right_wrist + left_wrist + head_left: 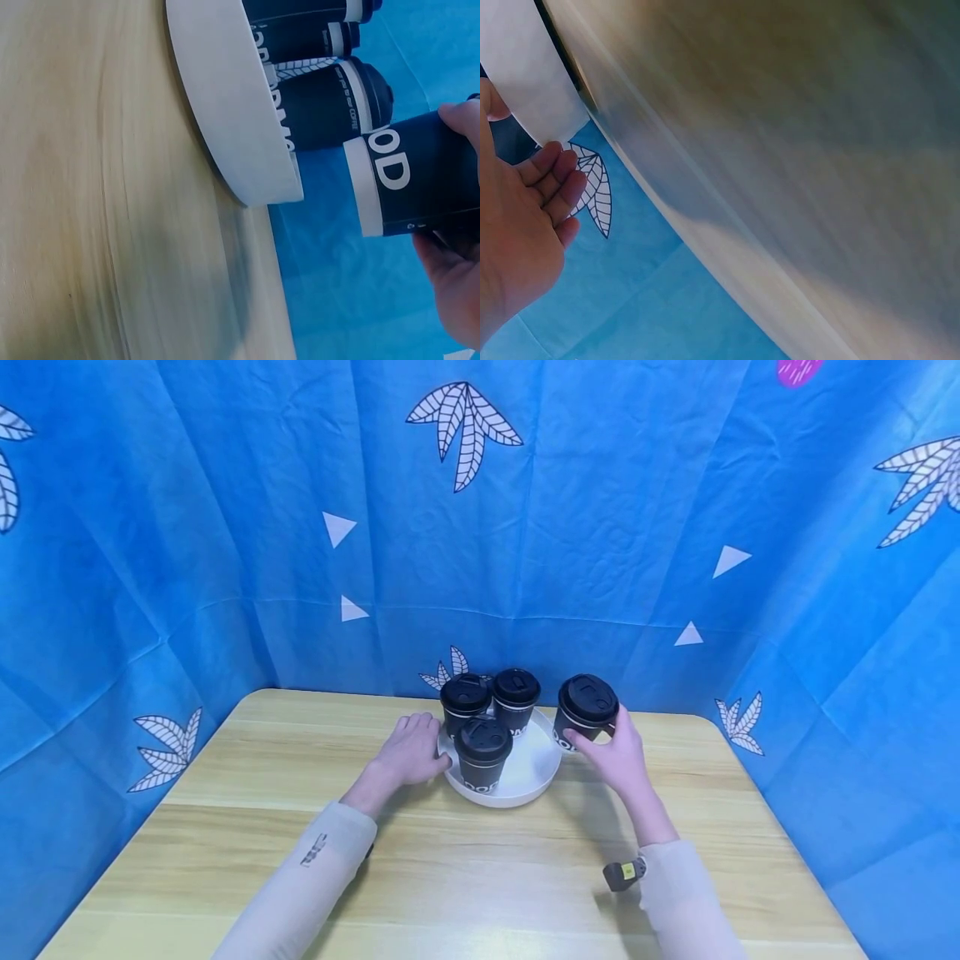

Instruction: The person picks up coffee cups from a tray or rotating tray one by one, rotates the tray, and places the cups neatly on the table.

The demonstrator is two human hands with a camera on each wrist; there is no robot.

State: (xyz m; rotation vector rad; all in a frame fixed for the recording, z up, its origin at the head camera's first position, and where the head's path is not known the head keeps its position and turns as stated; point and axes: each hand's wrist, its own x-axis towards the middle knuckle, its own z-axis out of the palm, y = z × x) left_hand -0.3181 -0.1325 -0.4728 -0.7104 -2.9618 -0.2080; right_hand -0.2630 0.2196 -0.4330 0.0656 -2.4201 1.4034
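Observation:
Three black lidded paper coffee cups stand on a round white tray: a front cup (483,756), a back-left cup (463,697) and a back-right cup (516,697). My left hand (411,748) holds the tray (531,768) at its left rim, thumb at the edge; in the left wrist view its bent fingers (559,180) lie by the tray's outer wall. My right hand (618,747) grips a fourth such cup (427,172), thumb on the near side. This cup is upright, raised above the tabletop at the tray's right edge, its white base showing in the right wrist view.
The light wooden table (465,877) has its back edge just behind the tray. A blue curtain (630,527) with leaf and triangle prints hangs behind and on both sides. A small dark device (622,874) sits at the right wrist.

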